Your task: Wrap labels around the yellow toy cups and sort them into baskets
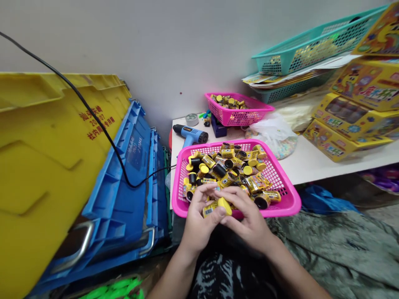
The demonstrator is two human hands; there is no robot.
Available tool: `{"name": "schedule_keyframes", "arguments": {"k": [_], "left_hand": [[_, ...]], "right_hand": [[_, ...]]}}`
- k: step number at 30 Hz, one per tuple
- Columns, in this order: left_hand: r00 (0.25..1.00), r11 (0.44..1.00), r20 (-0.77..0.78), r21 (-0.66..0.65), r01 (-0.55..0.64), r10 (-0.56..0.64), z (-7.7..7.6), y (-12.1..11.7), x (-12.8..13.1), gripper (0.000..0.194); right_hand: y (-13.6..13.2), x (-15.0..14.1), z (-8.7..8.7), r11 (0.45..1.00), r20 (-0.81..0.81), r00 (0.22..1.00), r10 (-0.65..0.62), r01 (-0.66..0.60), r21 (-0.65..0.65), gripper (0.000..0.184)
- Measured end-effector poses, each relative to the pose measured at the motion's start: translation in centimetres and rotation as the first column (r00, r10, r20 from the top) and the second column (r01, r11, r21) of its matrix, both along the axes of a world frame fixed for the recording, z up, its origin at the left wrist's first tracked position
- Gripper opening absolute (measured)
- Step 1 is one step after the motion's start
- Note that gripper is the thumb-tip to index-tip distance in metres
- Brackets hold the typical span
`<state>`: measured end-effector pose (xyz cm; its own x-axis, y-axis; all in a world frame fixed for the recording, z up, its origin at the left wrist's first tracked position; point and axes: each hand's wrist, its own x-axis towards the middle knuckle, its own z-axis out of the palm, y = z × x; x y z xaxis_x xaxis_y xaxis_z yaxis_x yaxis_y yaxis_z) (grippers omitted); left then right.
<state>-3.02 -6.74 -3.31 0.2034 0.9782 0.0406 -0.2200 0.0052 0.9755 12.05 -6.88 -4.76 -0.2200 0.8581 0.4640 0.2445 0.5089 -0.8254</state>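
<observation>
Above the near rim of a pink basket (294,199), my left hand (201,226) is closed round a small yellow canister (209,209) with a printed label and barcode. A yellow cap (224,206) tops the canister's right end. My right hand (245,214) meets it there, its curled fingers and thumb about the cap. My fingers partly cover the canister. Piled in the basket are several similar canisters (229,164), some with black ends showing, along with loose yellow caps (247,170) and a flat printed packet (258,182).
A blue heat gun (191,133) lies behind the basket near a tape roll (191,119). Farther back stands a second pink basket (238,116). Yellow printed boxes (346,118) and a teal basket (280,62) are stacked at right. Blue crates (124,187) and a black cable (102,133) occupy the left.
</observation>
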Motion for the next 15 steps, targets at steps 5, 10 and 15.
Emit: {"name": "schedule_keyframes", "arguments": {"k": [5, 10, 15], "left_hand": [[0.994, 0.999, -0.104, 0.005, 0.034, -0.034, 0.2, 0.3, -2.1, 0.046], [0.956, 0.976, -0.202, -0.001, -0.219, 0.214, 0.0, 1.3, -5.7, 0.026], [0.936, 0.954, -0.187, 0.014, -0.3, 0.298, -0.2, 1.5, -6.7, 0.024]], "right_hand": [[1.7, 5.2, 1.5, 0.896, 0.254, 0.869, -0.424, 0.362, 0.256, 0.036], [6.6, 10.1, 0.7, 0.941, 0.702, 0.627, -0.338, 0.215, 0.26, 0.035], [12.9, 10.8, 0.0, 0.935, 0.82, 0.45, -0.353, 0.209, 0.288, 0.028]]}}
